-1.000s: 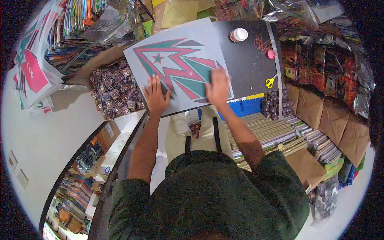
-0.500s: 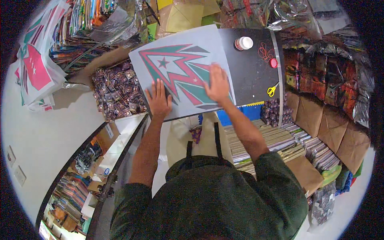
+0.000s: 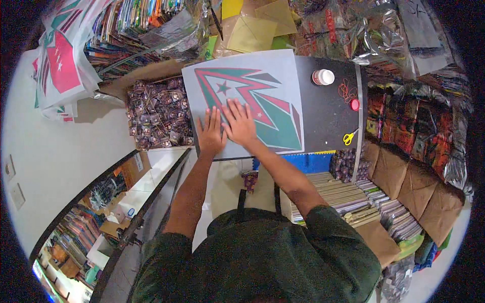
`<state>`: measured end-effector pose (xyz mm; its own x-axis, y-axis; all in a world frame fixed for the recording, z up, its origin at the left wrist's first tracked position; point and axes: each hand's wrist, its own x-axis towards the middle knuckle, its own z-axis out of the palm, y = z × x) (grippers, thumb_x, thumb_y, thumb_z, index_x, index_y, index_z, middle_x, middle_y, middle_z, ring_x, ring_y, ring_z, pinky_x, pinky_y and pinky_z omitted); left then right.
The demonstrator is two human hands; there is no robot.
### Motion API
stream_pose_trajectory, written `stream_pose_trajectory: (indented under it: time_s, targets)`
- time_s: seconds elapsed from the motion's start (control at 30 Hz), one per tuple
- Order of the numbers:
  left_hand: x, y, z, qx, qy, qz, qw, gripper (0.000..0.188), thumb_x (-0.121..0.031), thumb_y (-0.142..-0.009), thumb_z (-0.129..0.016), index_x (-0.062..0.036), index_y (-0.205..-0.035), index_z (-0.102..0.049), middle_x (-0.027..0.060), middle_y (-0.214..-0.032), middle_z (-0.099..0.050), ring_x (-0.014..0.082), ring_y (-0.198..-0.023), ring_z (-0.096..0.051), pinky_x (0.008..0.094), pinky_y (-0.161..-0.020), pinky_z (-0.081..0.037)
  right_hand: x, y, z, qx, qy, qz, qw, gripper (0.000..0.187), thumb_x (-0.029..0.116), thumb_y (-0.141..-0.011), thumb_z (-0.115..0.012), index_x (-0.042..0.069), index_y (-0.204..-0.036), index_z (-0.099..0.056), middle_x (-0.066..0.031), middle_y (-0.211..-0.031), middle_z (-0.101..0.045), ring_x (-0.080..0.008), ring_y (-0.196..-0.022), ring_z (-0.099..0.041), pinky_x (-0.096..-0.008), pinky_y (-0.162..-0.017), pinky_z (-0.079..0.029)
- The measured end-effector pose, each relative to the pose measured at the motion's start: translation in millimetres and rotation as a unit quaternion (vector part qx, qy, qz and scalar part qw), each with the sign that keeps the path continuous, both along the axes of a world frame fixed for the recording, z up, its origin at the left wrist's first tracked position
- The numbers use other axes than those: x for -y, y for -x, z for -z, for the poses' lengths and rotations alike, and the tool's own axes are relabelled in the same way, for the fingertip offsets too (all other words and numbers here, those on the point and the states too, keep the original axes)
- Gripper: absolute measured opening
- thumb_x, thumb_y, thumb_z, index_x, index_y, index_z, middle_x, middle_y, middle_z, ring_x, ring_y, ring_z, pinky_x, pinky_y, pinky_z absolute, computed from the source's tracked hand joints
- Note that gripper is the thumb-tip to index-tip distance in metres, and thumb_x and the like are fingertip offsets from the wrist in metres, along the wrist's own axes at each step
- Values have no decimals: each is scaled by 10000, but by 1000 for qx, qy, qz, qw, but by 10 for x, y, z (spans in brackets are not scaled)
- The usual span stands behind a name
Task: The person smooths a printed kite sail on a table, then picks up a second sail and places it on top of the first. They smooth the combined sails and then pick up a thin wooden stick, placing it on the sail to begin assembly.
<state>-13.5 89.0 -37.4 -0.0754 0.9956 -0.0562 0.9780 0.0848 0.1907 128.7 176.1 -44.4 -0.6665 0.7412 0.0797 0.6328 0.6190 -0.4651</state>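
A large pale sheet (image 3: 283, 65) printed with a green, red and white pattern with stars lies on the black table top (image 3: 323, 116). My left hand (image 3: 210, 134) rests flat on the sheet's lower left part, fingers stretched out. Close beside it, my right hand (image 3: 239, 123) also lies flat on the sheet, fingers spread, its thumb side near the left hand. Neither hand grips anything. To the right of the sheet stand a white-lidded jar (image 3: 323, 77), a tangle of red string (image 3: 347, 91), a red cap (image 3: 354, 104) and yellow-handled scissors (image 3: 349, 137).
A carton of small dark wrapped packets (image 3: 159, 111) adjoins the table's left side. Similar printed sheets (image 3: 63, 63) hang at the far left. Stacks of plastic-wrapped goods (image 3: 353, 35) line the back. Bundled papers (image 3: 328, 189) and brown paper packets (image 3: 424, 184) sit at the right.
My right hand has slid left across the sheet, from its right side to beside my left hand. The left hand stays on the lower left of the sheet. The whole view has shifted slightly.
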Motion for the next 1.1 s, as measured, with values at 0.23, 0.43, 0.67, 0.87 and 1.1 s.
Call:
stream_pose_trajectory:
  time_s: [0.23,0.43,0.67,0.87,1.1]
  targets:
    - [13,3,-68,39,-23,3,999,849,-369,-881,-683,-2,-1562,-335,152,-1664,-265,338,-1554,-205,620,-1223,-123,-396,-691,-84,87,-32,164,982,664,458,-948,-586,222,-1551,-438,-126,-1639,-333,-391,-1525,-239,-638,-1209,-146]
    - [-7,-5,-63,41,-4,-7,999,852,-394,-898,-672,-33,-1582,-314,131,-1675,-246,321,-1561,-185,614,-1222,-123,-436,-937,-73,96,-42,211,972,679,489,-948,-581,246,-1562,-422,-152,-1644,-313,-404,-1525,-232,-644,-1207,-136]
    - [-65,72,-10,29,8,12,999,874,-452,-901,-657,-51,-1592,-302,106,-1681,-238,306,-1565,-165,610,-1225,-113,-330,-944,-30,114,-44,234,964,689,519,-952,-558,251,-1569,-411,-143,-1660,-285,-403,-1531,-223,-645,-1206,-134]
    - [-56,73,13,12,9,18,1000,869,-469,-896,-662,-51,-1582,-330,105,-1678,-244,306,-1563,-169,608,-1225,-129,-330,-961,-7,128,-49,237,962,687,534,-956,-543,269,-1574,-402,-133,-1663,-283,-393,-1533,-224,-651,-1202,-131]
    - [-54,65,-51,28,-2,24,999,897,-463,-861,-704,-54,-1574,-344,109,-1680,-234,312,-1562,-168,630,-1221,-132,-331,-983,-43,134,-39,239,961,691,558,-957,-532,287,-1576,-394,-123,-1667,-277,-382,-1540,-210,-668,-1197,-110]
